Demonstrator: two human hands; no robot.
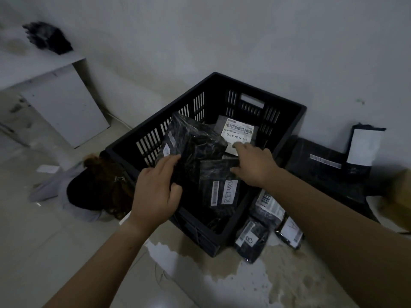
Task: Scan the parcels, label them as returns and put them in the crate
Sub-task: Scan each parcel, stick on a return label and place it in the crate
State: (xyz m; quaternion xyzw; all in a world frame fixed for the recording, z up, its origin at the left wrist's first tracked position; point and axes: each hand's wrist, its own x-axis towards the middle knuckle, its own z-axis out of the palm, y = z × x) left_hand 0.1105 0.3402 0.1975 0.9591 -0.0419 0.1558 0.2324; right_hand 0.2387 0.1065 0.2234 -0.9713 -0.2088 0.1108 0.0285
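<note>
**Wrapped parcel going into the crate**

The black parcel [191, 143] sits tilted over the crate's left side, held by the left hand [155, 194], whose fingers [169, 163] clamp its lower corner. Its glossy plastic wrap looks slippery and yielding, the contents probably light; a corner or edge grip suits it best. The right hand [253, 165] reaches in, fingers spread and loose, resting on the parcels below. The crate [287, 107] holds at least two parcels marked RETURN [230, 192]. More parcels [253, 238] lie on the floor just beside it.
</note>
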